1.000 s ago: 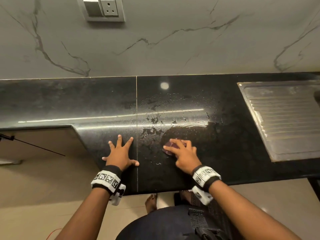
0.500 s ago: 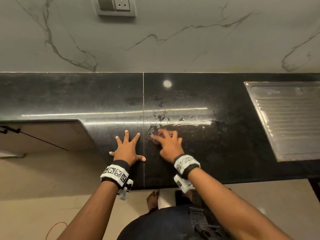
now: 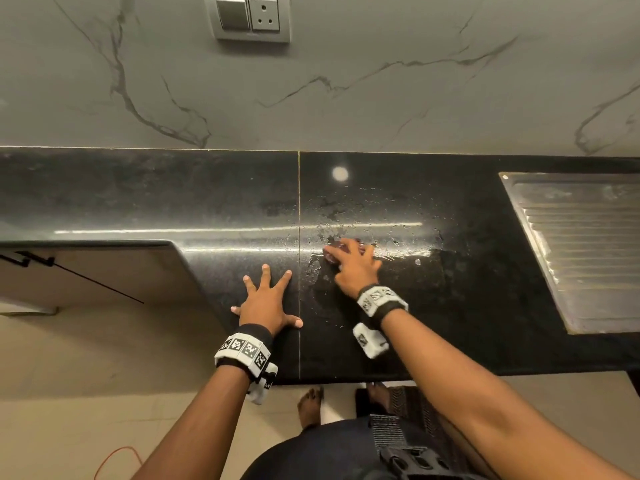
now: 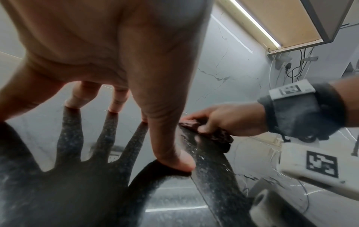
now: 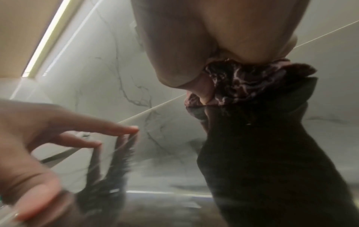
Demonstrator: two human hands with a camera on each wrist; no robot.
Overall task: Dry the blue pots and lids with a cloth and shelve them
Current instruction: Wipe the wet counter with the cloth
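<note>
The right hand [image 3: 353, 268] presses a bunched dark maroon cloth [image 5: 246, 83] onto the wet black surface [image 3: 467, 306], its grip curled over the cloth with the thumb tucked against it. Water drops [image 3: 332, 233] bead the stone just beyond and left of that grip. Near it on the left, the left hand [image 3: 265, 303] lies flat with fingers spread, released and grasping nothing. A steel drainboard [image 3: 581, 251] sits well off to the right.

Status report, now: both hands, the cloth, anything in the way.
Left hand flat on the black counter, fingers spread. Right hand pressing the dark cloth onto the wet patch. No blue pots or lids in view. Nothing in the way.
</note>
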